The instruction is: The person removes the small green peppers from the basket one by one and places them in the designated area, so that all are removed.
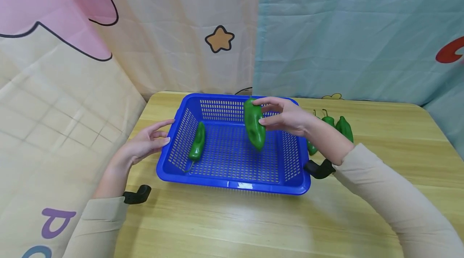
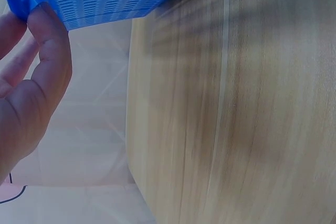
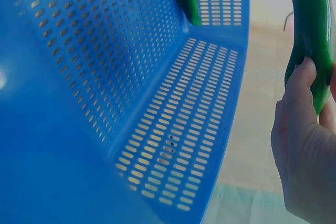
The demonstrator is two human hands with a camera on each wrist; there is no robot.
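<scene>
A large green pepper (image 1: 255, 125) is held by my right hand (image 1: 286, 117), pinched between thumb and fingers above the blue basket (image 1: 232, 185). In the right wrist view, the thumb presses along the side of that pepper (image 3: 311, 19). My left hand (image 1: 146, 143) grips the left rim of the basket, and the left wrist view shows its thumb (image 2: 50, 30) against the blue plastic. Inside the basket, toward its left wall, lies another green pepper (image 1: 197, 142) with its stem toward me.
Several green peppers (image 1: 344, 128) lie on the wooden table (image 1: 224, 225) to the right of the basket, partly hidden by my right forearm. Printed curtains (image 1: 308, 40) hang behind the table and along its left side.
</scene>
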